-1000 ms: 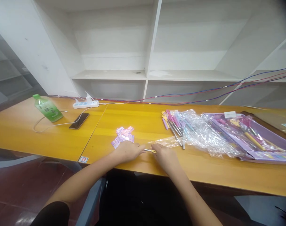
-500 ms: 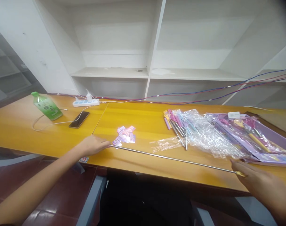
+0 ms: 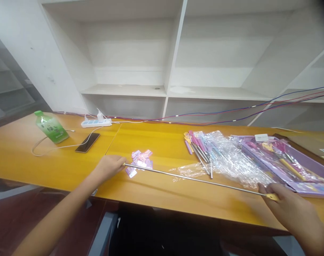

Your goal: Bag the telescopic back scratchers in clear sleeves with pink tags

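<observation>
Gripping one rod point(image 3: 194, 179), left hand point(image 3: 109, 168) and right hand point(image 3: 291, 206) stand well apart.

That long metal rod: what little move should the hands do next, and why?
Probably ease the right hand toward the left hand, trying gently to slide the metal rod shorter. It's stretched out straight between both hands, while the scratchers beside the clear wrappers have much shorter rods.

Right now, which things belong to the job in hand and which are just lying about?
Probably the job's:
metal rod, in left hand and right hand
similar rods
clear wrappers
purple box
small cards

Probably lying about:
green bottle
phone
power strip
</observation>
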Demonstrator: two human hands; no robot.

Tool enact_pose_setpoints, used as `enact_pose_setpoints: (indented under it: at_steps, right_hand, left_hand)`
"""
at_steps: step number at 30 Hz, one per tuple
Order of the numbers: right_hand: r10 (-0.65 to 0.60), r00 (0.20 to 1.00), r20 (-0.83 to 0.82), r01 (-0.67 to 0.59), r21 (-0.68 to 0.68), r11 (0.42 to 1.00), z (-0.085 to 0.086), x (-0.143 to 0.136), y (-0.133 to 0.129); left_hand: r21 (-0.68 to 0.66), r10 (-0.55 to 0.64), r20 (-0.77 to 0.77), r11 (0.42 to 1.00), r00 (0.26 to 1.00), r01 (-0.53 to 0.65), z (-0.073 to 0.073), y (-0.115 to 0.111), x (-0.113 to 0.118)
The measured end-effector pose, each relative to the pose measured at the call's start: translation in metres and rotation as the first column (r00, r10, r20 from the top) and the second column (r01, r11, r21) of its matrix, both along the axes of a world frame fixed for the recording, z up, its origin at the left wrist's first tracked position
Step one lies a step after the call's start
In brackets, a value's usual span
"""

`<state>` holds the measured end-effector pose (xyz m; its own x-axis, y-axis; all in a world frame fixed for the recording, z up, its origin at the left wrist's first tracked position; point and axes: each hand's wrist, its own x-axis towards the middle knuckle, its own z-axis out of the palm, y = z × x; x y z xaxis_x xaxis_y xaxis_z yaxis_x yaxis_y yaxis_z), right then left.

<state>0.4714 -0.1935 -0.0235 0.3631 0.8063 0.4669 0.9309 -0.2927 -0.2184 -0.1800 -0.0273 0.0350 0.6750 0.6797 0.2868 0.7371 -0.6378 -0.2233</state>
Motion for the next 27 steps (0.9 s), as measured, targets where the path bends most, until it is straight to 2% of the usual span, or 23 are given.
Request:
enact_pose_setpoints:
  at_steps: [2, 5, 7, 9, 12, 14, 17, 19, 21, 22, 25, 27]
  right_hand:
    - [0.030, 0.995, -0.091, -0.033, -0.028, 0.999, 0.014, -0.019, 0.027]
    - [0.078, 0.991, -0.113, -0.080, -0.008, 0.997, 0.038, -0.059, 0.077]
    - [0.061, 0.992, -0.111, -0.058, 0.034, 0.998, 0.051, -0.093, 0.110]
    - [0.116, 0.988, -0.105, -0.105, 0.106, 0.989, 0.062, -0.136, 0.138]
    - [0.243, 0.968, -0.059, -0.239, 0.068, 0.969, 0.071, -0.210, 0.165]
    - [0.347, 0.937, -0.025, -0.348, -0.007, 0.938, 0.071, -0.253, 0.172]
    - [0.508, 0.861, -0.020, -0.506, -0.143, 0.851, 0.058, -0.283, 0.178]
    - [0.625, 0.778, -0.065, -0.625, -0.187, 0.758, 0.044, -0.282, 0.180]
    - [0.705, 0.692, -0.157, -0.722, -0.140, 0.678, 0.032, -0.271, 0.181]
    - [0.722, 0.660, -0.207, -0.749, -0.096, 0.656, 0.028, -0.265, 0.181]
    - [0.705, 0.626, -0.332, -0.752, -0.019, 0.659, 0.028, -0.244, 0.176]
    - [0.664, 0.621, -0.417, -0.747, -0.055, 0.663, 0.036, -0.230, 0.173]
  left_hand:
    - [-0.003, 0.124, 0.008, 0.992, 0.992, -0.123, 0.009, 0.018, 0.023]
    - [-0.078, 0.210, -0.072, 0.973, 0.975, -0.215, 0.032, 0.042, 0.072]
    - [-0.148, 0.213, -0.124, 0.962, 0.969, -0.230, 0.049, 0.051, 0.111]
    - [-0.213, 0.202, -0.145, 0.950, 0.969, -0.230, 0.061, 0.052, 0.151]
    - [-0.305, 0.151, -0.105, 0.936, 0.983, -0.177, 0.064, 0.044, 0.198]
    - [-0.319, 0.154, -0.102, 0.931, 0.983, -0.179, 0.056, 0.040, 0.212]
    - [-0.323, 0.144, -0.130, 0.929, 0.981, -0.179, 0.036, 0.040, 0.201]
    - [-0.304, 0.101, -0.117, 0.943, 0.988, -0.133, 0.019, 0.044, 0.179]
    - [-0.262, 0.099, -0.022, 0.960, 0.995, -0.101, 0.005, 0.048, 0.156]
    - [-0.258, 0.118, 0.039, 0.961, 0.992, -0.104, -0.001, 0.050, 0.146]
    - [-0.308, 0.209, 0.189, 0.940, 0.959, -0.144, -0.008, 0.056, 0.129]
    - [-0.333, 0.236, 0.279, 0.933, 0.931, -0.137, -0.009, 0.060, 0.126]
